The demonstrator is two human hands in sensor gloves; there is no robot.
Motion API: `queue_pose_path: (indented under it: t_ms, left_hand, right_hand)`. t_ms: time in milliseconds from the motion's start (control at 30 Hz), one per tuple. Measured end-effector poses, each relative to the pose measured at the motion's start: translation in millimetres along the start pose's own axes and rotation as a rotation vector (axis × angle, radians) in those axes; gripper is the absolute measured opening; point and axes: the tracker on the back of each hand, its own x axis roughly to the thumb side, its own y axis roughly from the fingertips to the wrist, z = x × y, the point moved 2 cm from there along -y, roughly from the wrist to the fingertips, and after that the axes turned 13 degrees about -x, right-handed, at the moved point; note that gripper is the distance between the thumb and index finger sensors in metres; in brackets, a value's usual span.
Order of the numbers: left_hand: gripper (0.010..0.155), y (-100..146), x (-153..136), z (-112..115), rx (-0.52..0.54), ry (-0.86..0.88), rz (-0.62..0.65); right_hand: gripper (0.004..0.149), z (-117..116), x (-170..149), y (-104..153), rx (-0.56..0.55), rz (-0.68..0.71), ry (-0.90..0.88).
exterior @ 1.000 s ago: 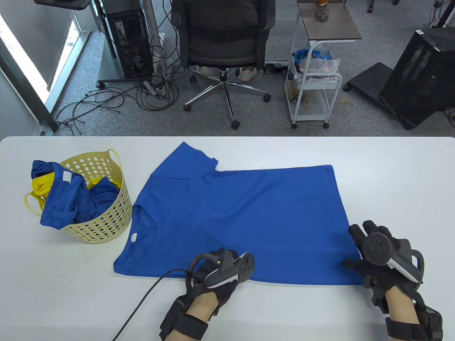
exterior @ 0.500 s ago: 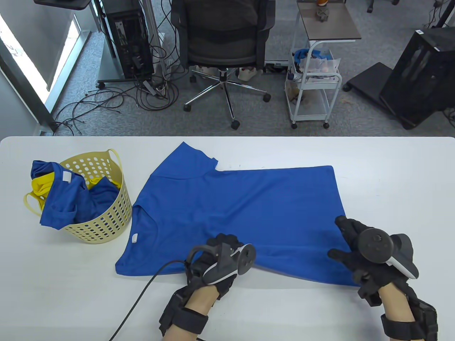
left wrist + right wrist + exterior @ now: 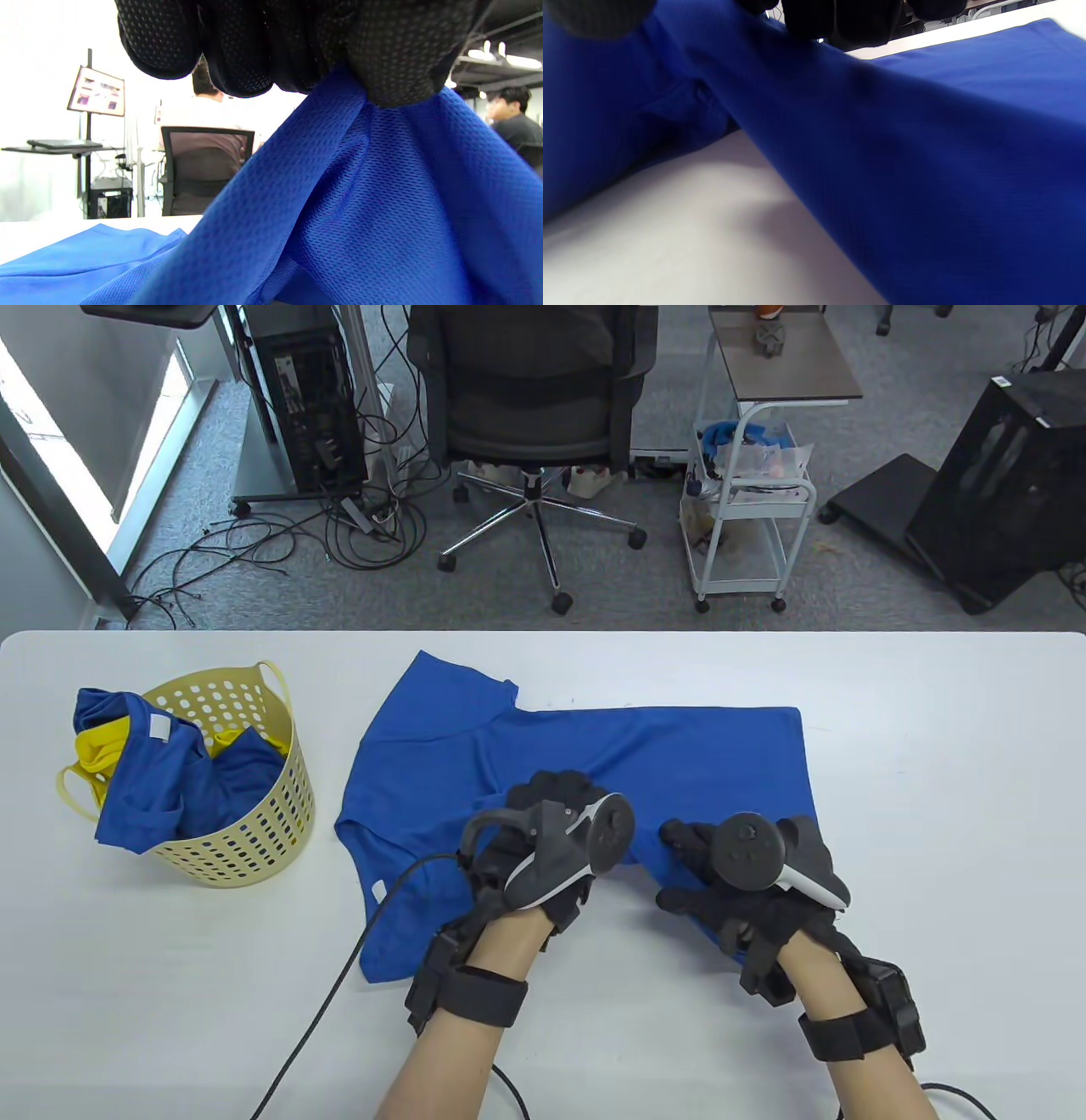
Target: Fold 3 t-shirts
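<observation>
Both hands, left [image 3: 543, 848] and right [image 3: 747, 874], grip the blue shirt's [image 3: 475, 738] near edge in closed fingers, lifted off the worktop [image 3: 933, 780].

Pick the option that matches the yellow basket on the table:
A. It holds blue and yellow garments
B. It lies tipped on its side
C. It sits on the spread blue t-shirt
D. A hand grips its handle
A: the yellow basket stands upright on the table, left of the spread blue t-shirt and apart from it, with blue and yellow garments piled in it; neither hand touches it.
</observation>
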Motion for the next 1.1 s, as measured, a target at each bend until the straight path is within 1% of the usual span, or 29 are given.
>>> queue_pose_path:
  t_ms: [100,167,200,300,367,433,500,633,733,800,833,900,933,1100]
  left_hand:
    - [0.041,-3.0,5.7,-15.7,0.041,0.004,0.005]
    - [0.041,-3.2,9.0,-23.2,0.079,0.002,0.001]
    - [0.041,-4.0,11.0,-27.6,0.089,0.014,-0.006]
    - [0.041,-7.0,13.5,-34.4,0.080,0.069,-0.021]
    - [0.040,-8.7,15.6,-39.2,0.078,0.115,-0.025]
    - [0.040,-8.6,16.7,-42.3,0.083,0.121,-0.033]
    - [0.040,-8.4,17.4,-44.5,0.088,0.109,-0.040]
    - [0.040,-7.1,15.6,-47.6,0.086,0.121,-0.049]
    - [0.040,-4.5,12.1,-50.4,0.097,0.123,-0.060]
    - [0.040,-2.6,8.8,-51.6,0.102,0.133,-0.075]
    - [0.040,-1.4,6.9,-52.1,0.103,0.137,-0.078]
    - [0.040,1.2,3.4,-52.4,0.104,0.140,-0.089]
    - [0.040,2.5,1.8,-52.5,0.108,0.140,-0.092]
    - [0.040,14.0,-17.1,-56.7,0.129,0.146,-0.119]
  right_hand:
    - [0.078,2.3,-2.7,-1.8,-0.058,-0.011,-0.049]
    - [0.077,2.5,-5.5,-2.9,-0.056,-0.023,-0.105]
    - [0.076,1.5,-6.2,-3.3,-0.039,-0.020,-0.166]
    - [0.075,-0.7,-1.4,-2.1,-0.048,-0.008,-0.238]
    - [0.075,-1.7,5.0,-0.9,-0.055,0.009,-0.239]
    - [0.077,-4.0,12.5,0.4,-0.048,0.020,-0.253]
    - [0.081,-6.3,18.6,1.5,-0.041,0.020,-0.271]
    - [0.089,-12.4,33.7,2.4,-0.062,0.008,-0.281]
    - [0.091,-15.7,46.4,3.5,-0.133,-0.020,-0.231]
    - [0.092,-18.2,56.6,6.1,-0.202,-0.059,-0.178]
    - [0.090,-19.4,61.8,8.1,-0.243,-0.094,-0.144]
    - [0.088,-22.0,68.2,9.2,-0.283,-0.122,-0.112]
    - [0.084,-23.7,71.4,10.1,-0.303,-0.147,-0.091]
    - [0.056,-26.6,76.3,11.8,-0.414,-0.216,0.024]
